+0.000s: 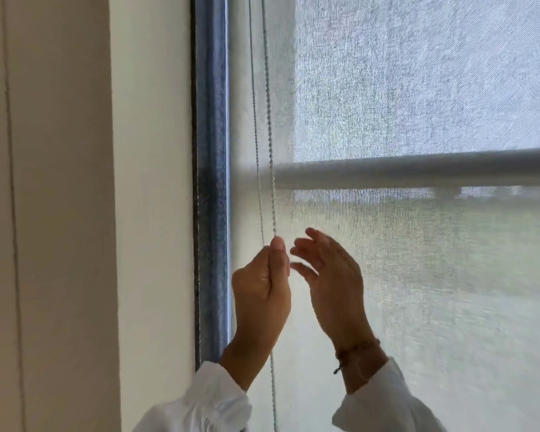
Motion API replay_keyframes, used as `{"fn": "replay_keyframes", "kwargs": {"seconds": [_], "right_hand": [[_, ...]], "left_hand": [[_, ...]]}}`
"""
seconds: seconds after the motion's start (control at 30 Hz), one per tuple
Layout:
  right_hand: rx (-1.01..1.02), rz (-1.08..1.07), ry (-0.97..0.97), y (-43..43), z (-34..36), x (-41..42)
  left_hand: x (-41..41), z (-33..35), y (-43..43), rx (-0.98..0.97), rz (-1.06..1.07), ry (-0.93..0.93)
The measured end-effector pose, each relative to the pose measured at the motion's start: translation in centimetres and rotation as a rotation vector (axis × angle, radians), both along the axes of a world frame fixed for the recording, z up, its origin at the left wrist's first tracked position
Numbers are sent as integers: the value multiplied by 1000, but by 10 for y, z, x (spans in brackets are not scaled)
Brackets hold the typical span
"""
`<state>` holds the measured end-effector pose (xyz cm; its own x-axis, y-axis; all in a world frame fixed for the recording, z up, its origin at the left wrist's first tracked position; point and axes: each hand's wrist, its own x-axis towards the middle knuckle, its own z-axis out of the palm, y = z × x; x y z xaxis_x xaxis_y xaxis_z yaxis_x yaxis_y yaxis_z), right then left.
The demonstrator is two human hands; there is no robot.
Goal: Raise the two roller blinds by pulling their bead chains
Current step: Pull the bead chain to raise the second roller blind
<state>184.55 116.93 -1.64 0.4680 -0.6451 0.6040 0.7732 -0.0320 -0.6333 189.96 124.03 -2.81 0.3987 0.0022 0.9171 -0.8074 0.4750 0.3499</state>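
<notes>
My left hand (262, 285) is closed in a fist around the bead chain (271, 157), thumb tip pressed against the right-hand strand where it enters my grip. The left-hand strand runs down just beside it and meets the same fist. My right hand (334, 285) hangs just to the right, apart from the chain, its fingers (312, 236) spread wide and holding nothing. A beaded bracelet (357, 349) circles that wrist, and white sleeves (219, 400) cover both forearms.

The chain climbs straight up and leaves the top of the view; below my fist one strand drops between my sleeves to the bottom edge. Behind my hands hangs the sheer roller blind (418, 291), covering the glass from top to bottom of the view. A grey horizontal bar (418, 169) shows through its weave. Left of the chain stands a blue window frame (212, 182), then a white wall (153, 182) and a beige panel (50, 182).

The view outside is only a green and pale blur. The blind's roller and bottom edge are cut off.
</notes>
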Motion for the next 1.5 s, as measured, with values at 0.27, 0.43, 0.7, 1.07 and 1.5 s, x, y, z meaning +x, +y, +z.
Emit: {"fn": "replay_keyframes", "kwargs": {"seconds": [0.27, 0.43, 0.7, 1.07, 1.5], "right_hand": [[-212, 41, 25, 66, 56, -28], [-160, 103, 71, 113, 77, -19], [-212, -492, 13, 189, 84, 17], [-390, -847, -78, 250, 52, 25], [-364, -1012, 152, 253, -68, 42]], "left_hand": [[-14, -16, 48, 41, -19, 142], [-31, -60, 82, 186, -126, 184], [-3, -64, 153, 376, -246, 233], [44, 2, 206, 519, -647, 244], [27, 90, 208, 354, -971, 317]]}}
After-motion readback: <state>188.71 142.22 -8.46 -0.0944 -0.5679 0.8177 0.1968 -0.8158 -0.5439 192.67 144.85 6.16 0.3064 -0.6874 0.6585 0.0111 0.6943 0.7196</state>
